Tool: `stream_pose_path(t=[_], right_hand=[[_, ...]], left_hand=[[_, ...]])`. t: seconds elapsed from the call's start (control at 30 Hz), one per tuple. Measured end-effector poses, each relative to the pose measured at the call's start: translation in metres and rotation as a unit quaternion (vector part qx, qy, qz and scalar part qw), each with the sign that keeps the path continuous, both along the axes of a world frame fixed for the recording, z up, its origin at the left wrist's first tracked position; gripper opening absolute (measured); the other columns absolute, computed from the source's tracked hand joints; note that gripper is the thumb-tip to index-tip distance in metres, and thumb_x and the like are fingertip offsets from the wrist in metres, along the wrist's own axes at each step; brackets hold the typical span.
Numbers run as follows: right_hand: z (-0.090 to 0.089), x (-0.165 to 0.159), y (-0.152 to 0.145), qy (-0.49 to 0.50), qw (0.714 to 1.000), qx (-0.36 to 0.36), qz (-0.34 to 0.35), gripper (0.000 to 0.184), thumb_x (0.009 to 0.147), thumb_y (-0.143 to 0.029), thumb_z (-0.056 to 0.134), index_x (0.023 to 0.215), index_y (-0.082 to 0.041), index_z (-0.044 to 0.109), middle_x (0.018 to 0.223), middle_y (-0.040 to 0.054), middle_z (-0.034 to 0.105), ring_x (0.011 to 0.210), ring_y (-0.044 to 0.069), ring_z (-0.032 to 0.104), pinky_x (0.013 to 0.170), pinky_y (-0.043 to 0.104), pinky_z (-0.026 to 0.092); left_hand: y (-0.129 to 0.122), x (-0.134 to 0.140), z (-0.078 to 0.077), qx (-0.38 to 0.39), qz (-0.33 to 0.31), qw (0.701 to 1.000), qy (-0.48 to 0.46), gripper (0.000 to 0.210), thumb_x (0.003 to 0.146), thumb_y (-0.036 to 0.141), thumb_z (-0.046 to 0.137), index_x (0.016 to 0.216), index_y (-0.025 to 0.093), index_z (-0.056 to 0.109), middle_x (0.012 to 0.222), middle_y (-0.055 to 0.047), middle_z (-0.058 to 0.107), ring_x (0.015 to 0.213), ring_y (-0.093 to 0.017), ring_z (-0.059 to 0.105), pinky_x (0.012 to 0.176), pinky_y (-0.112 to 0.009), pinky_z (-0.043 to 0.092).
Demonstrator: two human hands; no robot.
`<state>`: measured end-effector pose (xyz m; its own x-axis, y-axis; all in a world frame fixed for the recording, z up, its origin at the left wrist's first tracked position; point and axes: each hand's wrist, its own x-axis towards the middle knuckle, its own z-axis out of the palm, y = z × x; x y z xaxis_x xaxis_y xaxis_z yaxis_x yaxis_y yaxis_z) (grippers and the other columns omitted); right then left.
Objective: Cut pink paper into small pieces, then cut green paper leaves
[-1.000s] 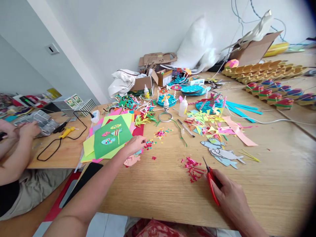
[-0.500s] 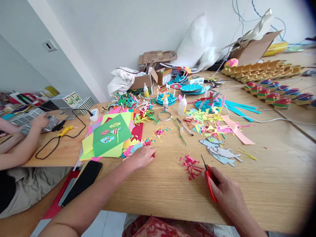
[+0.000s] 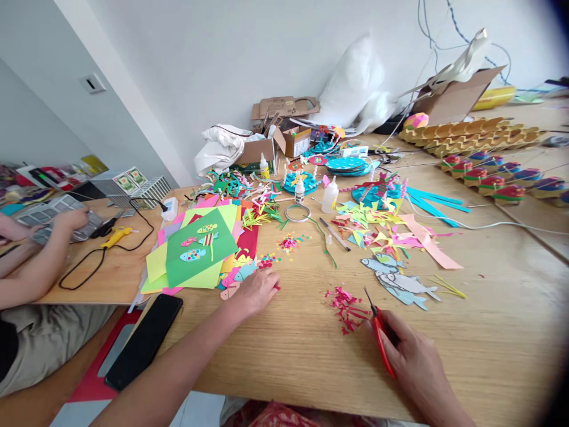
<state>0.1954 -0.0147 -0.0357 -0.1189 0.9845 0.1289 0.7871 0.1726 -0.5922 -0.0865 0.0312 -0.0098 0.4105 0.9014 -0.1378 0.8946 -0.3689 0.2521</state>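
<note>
My right hand (image 3: 411,350) is closed around red-handled scissors (image 3: 382,338), whose dark blades look shut and point up and away. Just left of the blades lies a heap of dark pink paper snippets (image 3: 349,308). My left hand (image 3: 260,290) rests on the table with its fingers curled together, and a bit of red shows at the fingertips, too small to name. Beside that hand are small paper fish cutouts (image 3: 242,271) and tiny red paper dots (image 3: 268,260). Grey-blue paper fish (image 3: 409,283) lie beyond the scissors.
Coloured paper sheets (image 3: 202,249) with decorated fish are stacked at left, near a black phone (image 3: 144,341). Glue bottles (image 3: 329,196), a tape ring (image 3: 297,212), a pen (image 3: 335,234) and paper scraps (image 3: 368,219) lie farther back. A co-worker's arm (image 3: 48,255) is at far left.
The view has shifted slightly. Both hands stay in nearly the same places on the table, the right one still with the scissors.
</note>
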Motion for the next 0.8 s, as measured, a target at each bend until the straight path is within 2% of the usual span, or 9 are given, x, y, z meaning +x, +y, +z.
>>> stream_pose_path(t=[0.17,0.3,0.33,0.43,0.5,0.6,0.7,0.8], right_hand=[[0.0,0.002,0.0,0.005,1.0,0.0,0.002,0.027,0.079,-0.042,0.037,0.069,-0.021,0.051,0.052,0.0022,0.06,0.047,0.017,0.057,0.046,0.024,0.038],[-0.001,0.002,-0.001,0.034,0.999,-0.003,-0.005,0.025,0.077,-0.043,0.041,0.068,-0.021,0.051,0.052,0.0011,0.059,0.046,0.016,0.055,0.045,0.024,0.038],[-0.001,0.001,-0.002,0.047,0.999,-0.005,-0.013,0.024,0.076,-0.043,0.044,0.067,-0.021,0.051,0.052,0.0007,0.058,0.046,0.016,0.055,0.045,0.024,0.038],[0.003,-0.009,-0.006,0.122,0.992,-0.02,-0.027,0.021,0.073,-0.041,0.051,0.068,-0.022,0.049,0.057,-0.0005,0.058,0.05,0.014,0.055,0.047,0.022,0.04],[0.01,-0.02,-0.009,0.199,0.979,-0.033,0.008,0.018,0.072,-0.039,0.054,0.073,-0.021,0.049,0.064,0.0003,0.06,0.058,0.015,0.057,0.055,0.023,0.045],[0.021,-0.034,-0.009,0.239,0.966,-0.075,0.056,0.018,0.07,-0.033,0.058,0.082,-0.021,0.052,0.071,0.0015,0.062,0.066,0.016,0.059,0.062,0.026,0.047],[0.027,-0.041,-0.007,0.26,0.959,-0.084,0.077,0.012,0.071,-0.031,0.057,0.072,-0.02,0.052,0.066,0.0002,0.06,0.061,0.015,0.056,0.057,0.025,0.045],[0.029,-0.043,-0.005,0.267,0.958,-0.071,0.078,0.014,0.072,-0.03,0.056,0.065,-0.019,0.05,0.059,-0.0016,0.055,0.056,0.013,0.051,0.052,0.023,0.042]], left_hand=[[-0.004,0.001,-0.001,0.005,0.02,0.999,-0.035,0.013,0.077,0.009,0.04,0.074,0.017,0.05,0.082,-0.004,0.054,0.077,-0.016,0.05,0.069,-0.027,0.039],[-0.012,0.012,0.007,0.005,0.033,0.997,-0.076,0.013,0.077,0.009,0.041,0.072,0.017,0.05,0.075,-0.002,0.056,0.072,-0.014,0.051,0.065,-0.024,0.038],[-0.015,0.018,0.01,0.003,0.035,0.995,-0.097,0.013,0.076,0.009,0.042,0.071,0.017,0.05,0.073,0.0,0.056,0.07,-0.013,0.051,0.064,-0.022,0.038],[-0.027,0.04,0.017,-0.041,0.065,0.963,-0.257,0.009,0.072,0.01,0.048,0.069,0.017,0.051,0.067,0.002,0.054,0.062,-0.01,0.049,0.057,-0.019,0.036],[-0.035,0.056,0.019,-0.062,0.069,0.944,-0.315,0.007,0.071,0.011,0.051,0.069,0.017,0.051,0.064,0.003,0.052,0.059,-0.009,0.047,0.055,-0.018,0.034],[-0.044,0.074,0.02,-0.069,0.061,0.93,-0.354,0.007,0.069,0.009,0.053,0.068,0.017,0.051,0.063,0.004,0.051,0.059,-0.008,0.046,0.056,-0.018,0.033],[-0.047,0.081,0.019,-0.075,0.049,0.925,-0.37,0.01,0.068,0.006,0.053,0.067,0.016,0.051,0.064,0.004,0.051,0.061,-0.008,0.046,0.058,-0.018,0.033],[-0.047,0.084,0.019,-0.098,0.058,0.919,-0.379,0.012,0.066,0.005,0.052,0.065,0.016,0.049,0.062,0.004,0.049,0.059,-0.008,0.045,0.057,-0.018,0.032]])
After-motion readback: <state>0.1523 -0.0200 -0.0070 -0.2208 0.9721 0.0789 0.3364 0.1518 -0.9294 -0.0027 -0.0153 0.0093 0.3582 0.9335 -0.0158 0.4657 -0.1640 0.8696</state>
